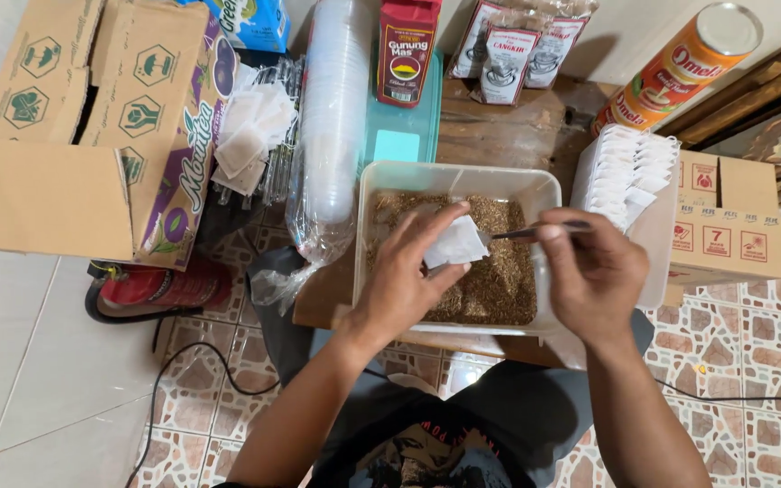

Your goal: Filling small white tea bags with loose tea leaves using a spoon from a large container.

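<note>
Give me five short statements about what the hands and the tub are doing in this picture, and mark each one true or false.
1. The left hand holds a small white paper sachet. True.
2. The right hand is empty. False: it grips a thin dark metal spoon.
3. The clear rectangular plastic tub holds brown loose tea. True.
4. The tub sits on the tiled floor. False: it rests on a wooden board.
5. The spoon points toward the sachet. True.
</note>
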